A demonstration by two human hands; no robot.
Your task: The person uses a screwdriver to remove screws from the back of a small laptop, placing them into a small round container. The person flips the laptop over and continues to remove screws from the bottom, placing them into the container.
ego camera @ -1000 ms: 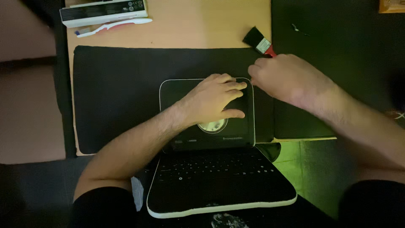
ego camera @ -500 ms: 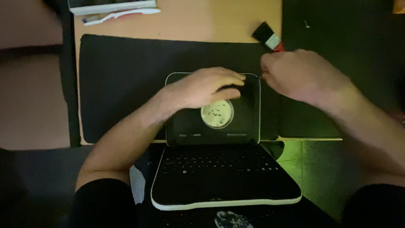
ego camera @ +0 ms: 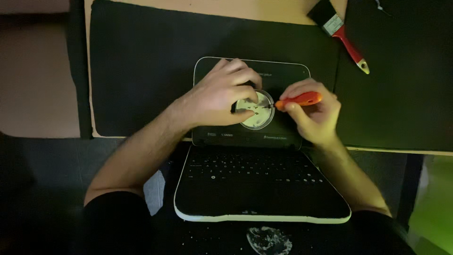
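A small black laptop [ego camera: 262,198] lies open and flat, its screen half resting on a black mat [ego camera: 141,71]. A round pale disc [ego camera: 256,111] sits on the screen half. My left hand [ego camera: 222,97] presses on the disc's left edge, fingers curled over it. My right hand [ego camera: 314,115] grips an orange-handled screwdriver [ego camera: 298,100], whose tip points left and touches the disc's middle.
A paintbrush with a red handle [ego camera: 347,40] lies on the mat at the upper right. The wooden table edge [ego camera: 401,152] runs behind the keyboard. A second dark mat [ego camera: 406,85] covers the right side. A pale round mark [ego camera: 269,240] shows below the laptop.
My right hand came down from beside the brush, now holding the orange screwdriver against the disc. My left hand shifted to the disc's left edge. The view moved closer.
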